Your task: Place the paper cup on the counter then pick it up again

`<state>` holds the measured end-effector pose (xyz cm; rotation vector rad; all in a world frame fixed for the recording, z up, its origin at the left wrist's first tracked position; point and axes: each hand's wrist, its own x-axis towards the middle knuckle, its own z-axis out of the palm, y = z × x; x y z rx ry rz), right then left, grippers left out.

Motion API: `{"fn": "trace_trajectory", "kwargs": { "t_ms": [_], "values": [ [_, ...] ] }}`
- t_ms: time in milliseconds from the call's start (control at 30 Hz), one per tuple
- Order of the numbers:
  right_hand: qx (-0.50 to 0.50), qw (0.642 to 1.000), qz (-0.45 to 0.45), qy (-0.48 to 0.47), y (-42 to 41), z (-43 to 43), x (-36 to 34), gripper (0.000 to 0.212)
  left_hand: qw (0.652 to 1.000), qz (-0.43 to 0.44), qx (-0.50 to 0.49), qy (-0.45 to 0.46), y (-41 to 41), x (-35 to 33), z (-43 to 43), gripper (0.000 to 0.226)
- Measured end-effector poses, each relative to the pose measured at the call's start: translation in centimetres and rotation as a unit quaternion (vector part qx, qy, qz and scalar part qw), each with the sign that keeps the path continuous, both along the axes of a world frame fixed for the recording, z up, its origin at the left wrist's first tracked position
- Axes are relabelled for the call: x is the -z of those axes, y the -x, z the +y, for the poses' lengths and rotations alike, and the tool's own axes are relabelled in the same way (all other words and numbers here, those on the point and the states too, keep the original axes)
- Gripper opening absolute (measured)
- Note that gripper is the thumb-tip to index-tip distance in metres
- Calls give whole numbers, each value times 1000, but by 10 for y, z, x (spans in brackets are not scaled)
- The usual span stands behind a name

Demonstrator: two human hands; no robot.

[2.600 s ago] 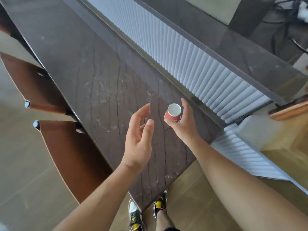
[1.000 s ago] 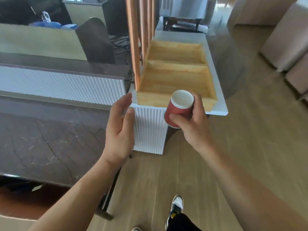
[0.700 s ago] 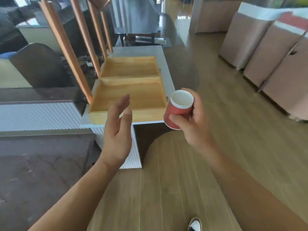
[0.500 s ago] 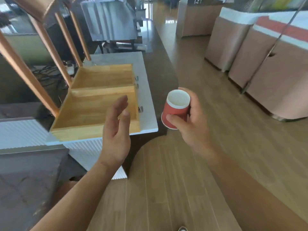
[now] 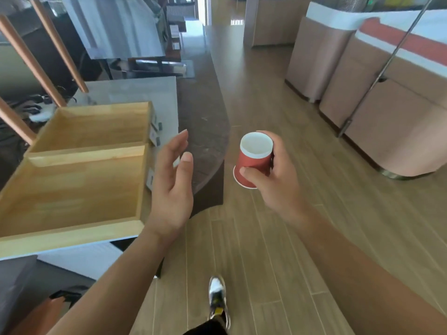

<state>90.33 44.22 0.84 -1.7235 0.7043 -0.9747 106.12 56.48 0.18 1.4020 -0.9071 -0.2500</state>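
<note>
My right hand (image 5: 275, 182) grips a small red paper cup (image 5: 254, 159) with a white rim and white inside, held in the air over the wooden floor, tilted a little with its mouth toward me. The cup looks empty. My left hand (image 5: 173, 187) hangs beside it at the same height, fingers straight and relaxed, palm turned toward the cup and holding nothing. A gap separates the left hand from the cup.
A two-compartment wooden tray (image 5: 72, 170) lies on a white counter (image 5: 135, 91) at the left. Slanted wooden poles (image 5: 24, 54) rise behind it. Tan cabinets (image 5: 387, 122) line the right side. Wooden plank floor (image 5: 278, 262) stretches ahead; my shoe (image 5: 217, 296) is below.
The view has turned from the dark marble table toward the open floor. The wooden tray has slid to the left of the view. My right hand has kept hold of the cup throughout.
</note>
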Motion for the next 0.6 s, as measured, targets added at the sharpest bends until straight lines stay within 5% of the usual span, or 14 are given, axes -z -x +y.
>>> {"fn": "trace_trajectory", "kwargs": {
  "t_ms": [600],
  "values": [
    [15, 1000, 4, 13, -117, -285, -15, 64, 1000, -19, 0, -6, -124, -14, -282, 55]
  ]
}}
